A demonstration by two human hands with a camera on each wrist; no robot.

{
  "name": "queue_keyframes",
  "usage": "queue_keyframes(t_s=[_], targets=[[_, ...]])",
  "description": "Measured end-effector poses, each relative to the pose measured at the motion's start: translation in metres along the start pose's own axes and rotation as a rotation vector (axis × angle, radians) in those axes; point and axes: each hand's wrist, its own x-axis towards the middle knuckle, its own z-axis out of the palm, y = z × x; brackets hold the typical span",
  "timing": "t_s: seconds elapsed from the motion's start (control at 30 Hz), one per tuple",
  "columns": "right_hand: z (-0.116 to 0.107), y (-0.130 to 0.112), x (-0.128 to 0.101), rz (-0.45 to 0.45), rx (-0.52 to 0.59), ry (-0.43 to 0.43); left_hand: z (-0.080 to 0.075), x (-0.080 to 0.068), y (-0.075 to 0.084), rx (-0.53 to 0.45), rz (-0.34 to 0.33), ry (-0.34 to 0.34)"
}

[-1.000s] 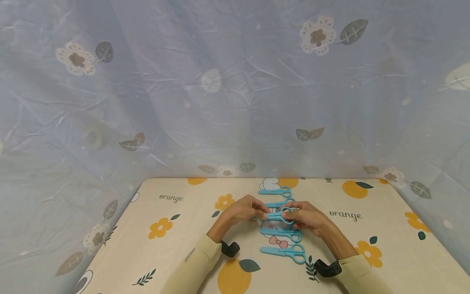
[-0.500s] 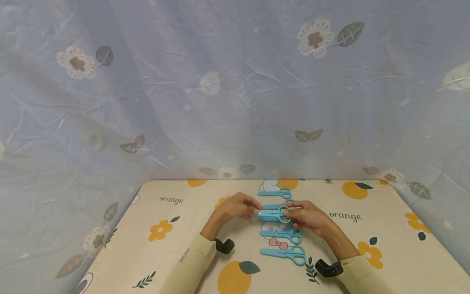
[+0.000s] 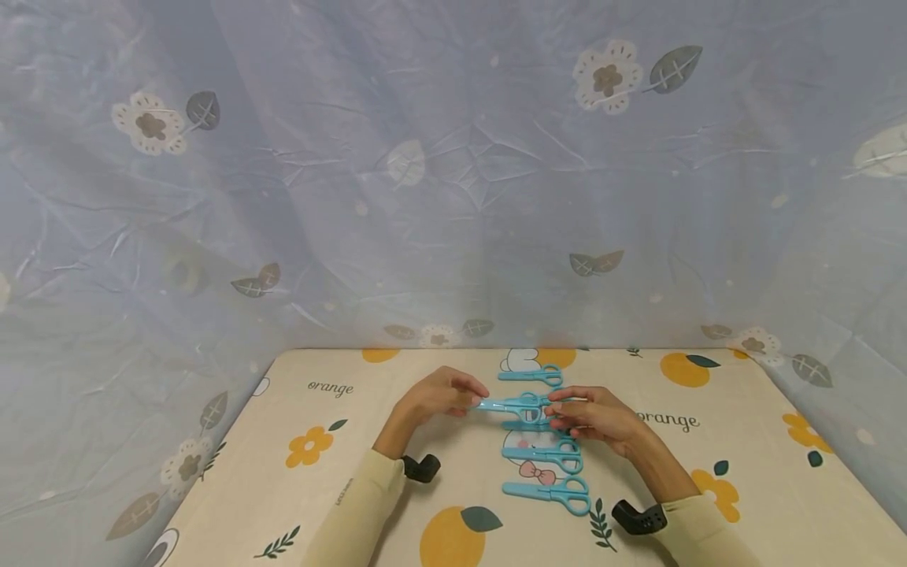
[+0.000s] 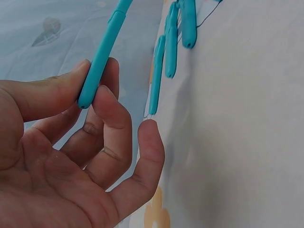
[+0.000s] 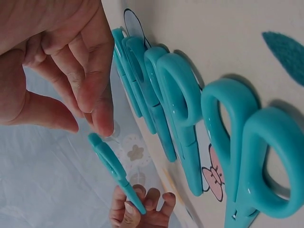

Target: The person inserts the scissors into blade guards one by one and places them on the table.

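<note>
The word "orange" is printed in dark script on the tablecloth twice: once at the far left and once to the right of the middle, partly covered there. Small print on the left sleeve is too small to read.

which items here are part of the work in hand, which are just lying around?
In hand:
- lifted scissors, tip pinched by left hand
- right hand, by its handle end; grip unclear
- scissors lying in the row

Lying about:
- tablecloth, orange print
- blue backdrop
</note>
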Motion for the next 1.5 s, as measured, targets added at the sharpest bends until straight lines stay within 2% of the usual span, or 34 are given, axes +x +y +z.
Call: queue_keyframes(t_s=[0.3,0.63,0.87,1.2,1.5], targets=[[-0.006,0.004,-0.002,0.008,-0.042,0.029,-0.014,-0.004,-0.011,-0.008,-0.016,0.035],[-0.030,0.012,-0.013,0.025,-0.058,0.042,-0.036,-0.008,-0.018,-0.016,-0.067,0.085],[-0.043,0.014,-0.020,0.054,-0.082,0.097,-0.047,-0.010,-0.023,-0.047,-0.090,0.097],[-0.055,0.019,-0.031,0.082,-0.078,0.118,-0.050,-0.012,-0.033,-0.001,-0.093,0.119],[-0.059,0.017,-0.040,0.067,-0.101,0.114,-0.043,-0.012,-0.033,0.125,-0.022,0.142]])
